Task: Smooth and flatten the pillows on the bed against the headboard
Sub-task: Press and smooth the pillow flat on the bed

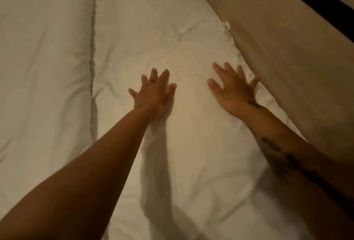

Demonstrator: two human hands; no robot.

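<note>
Fingers: spread on both hands, flat, palms down.
Left hand (153,94): pressed on the white pillow (162,29).
Right hand (233,88): on the same pillow, fingertips near the beige headboard (287,48).
Arms: both outstretched, bare.
Cut off: the pillow's near end.
Duvet (44,48): left of the left fingers.

1. pillow (162,34): white, long, lying flat with its right edge against the headboard (287,52); soft creases fan out from a dimple near its middle.
2. headboard: beige, padded-looking, plain, running diagonally along the right side, with a dark strip beyond its top edge.
</note>
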